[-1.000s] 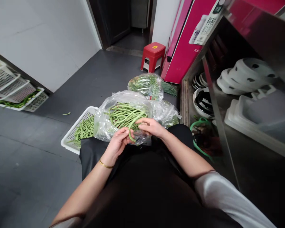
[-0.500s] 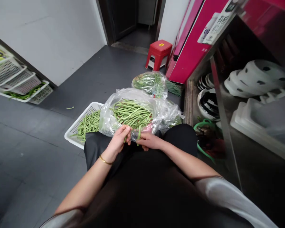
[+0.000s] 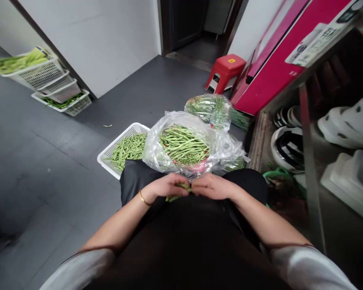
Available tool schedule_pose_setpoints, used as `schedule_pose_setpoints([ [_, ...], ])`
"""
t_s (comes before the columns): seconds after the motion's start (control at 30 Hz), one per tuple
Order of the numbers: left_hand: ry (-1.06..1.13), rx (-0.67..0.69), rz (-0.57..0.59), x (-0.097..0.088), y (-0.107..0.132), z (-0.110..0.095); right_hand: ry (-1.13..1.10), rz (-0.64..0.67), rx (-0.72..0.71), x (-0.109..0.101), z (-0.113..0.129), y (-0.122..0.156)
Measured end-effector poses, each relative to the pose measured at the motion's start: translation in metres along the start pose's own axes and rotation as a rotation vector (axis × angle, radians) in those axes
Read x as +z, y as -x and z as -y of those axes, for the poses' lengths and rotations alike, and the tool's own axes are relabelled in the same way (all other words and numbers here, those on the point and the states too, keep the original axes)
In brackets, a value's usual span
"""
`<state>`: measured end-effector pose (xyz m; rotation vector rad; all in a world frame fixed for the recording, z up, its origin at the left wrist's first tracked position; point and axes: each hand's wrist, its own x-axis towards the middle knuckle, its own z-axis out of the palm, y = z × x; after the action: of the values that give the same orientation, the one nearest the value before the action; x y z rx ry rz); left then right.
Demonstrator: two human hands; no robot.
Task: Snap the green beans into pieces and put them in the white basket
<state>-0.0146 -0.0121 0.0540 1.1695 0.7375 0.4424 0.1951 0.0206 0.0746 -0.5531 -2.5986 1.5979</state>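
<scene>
My left hand is closed around green beans, whose ends stick out below its fingers. Right beside it, fingertips nearly touching, my right hand pinches at the end of a bean; its fingertips are partly hidden. Both hands are low over my lap, in front of an open clear plastic bag filled with long green beans. To the left of the bag stands a white perforated basket holding shorter bean pieces.
Behind the bag lies another plastic bag of greens. Farther back is a red stool by a pink cabinet. Stacked white baskets with vegetables stand at left. A metal shelf with white containers borders the right.
Both hands have drawn closer together and nearer my body, turning with their backs up. The bean that stood upright at my right hand no longer shows there. The view has swung left.
</scene>
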Motion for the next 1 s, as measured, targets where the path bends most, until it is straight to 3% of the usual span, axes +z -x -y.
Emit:
schedule_pose_setpoints([
  [0.07,0.024,0.003,0.083,-0.003,0.003,0.005,-0.252,0.297,0.008,0.003,0.001,0.002],
  [0.13,0.218,0.058,-0.006,-0.007,0.003,0.014,-0.327,0.433,0.1,0.001,-0.004,0.002],
  [0.17,0.371,0.107,-0.085,-0.01,0.001,0.02,-0.247,0.41,0.179,-0.002,-0.01,0.0],
  [0.23,0.663,0.212,-0.219,-0.014,-0.003,0.031,0.078,0.221,0.35,-0.01,-0.024,-0.009],
  [0.3,0.797,0.229,-0.246,-0.015,-0.007,0.04,0.437,-0.036,0.434,-0.017,-0.04,-0.028],
  [0.37,0.796,0.137,-0.227,-0.013,-0.01,0.047,0.676,-0.207,0.429,-0.019,-0.056,-0.056],
  [0.4,0.778,0.085,-0.224,-0.011,-0.011,0.049,0.761,-0.225,0.43,-0.019,-0.064,-0.071],
  [0.47,0.744,0.013,-0.248,-0.008,-0.013,0.052,0.875,-0.127,0.416,-0.015,-0.078,-0.099],
  [0.53,0.728,-0.015,-0.287,-0.007,-0.013,0.053,0.931,-0.02,0.371,-0.011,-0.089,-0.116],
  [0.6,0.733,-0.043,-0.328,-0.009,-0.015,0.054,0.952,-0.046,0.313,-0.01,-0.093,-0.117],
  [0.73,0.779,-0.125,-0.425,-0.015,-0.026,0.055,0.903,-0.408,0.216,-0.011,-0.081,-0.08],
  [0.8,0.786,-0.148,-0.45,-0.015,-0.035,0.055,0.843,-0.518,0.205,-0.011,-0.072,-0.058],
  [0.9,0.733,-0.115,-0.474,-0.01,-0.045,0.054,0.8,-0.49,0.328,-0.01,-0.07,-0.044],
  [1.0,0.662,-0.046,-0.492,-0.002,-0.043,0.051,0.834,-0.349,0.438,-0.008,-0.081,-0.059],
])
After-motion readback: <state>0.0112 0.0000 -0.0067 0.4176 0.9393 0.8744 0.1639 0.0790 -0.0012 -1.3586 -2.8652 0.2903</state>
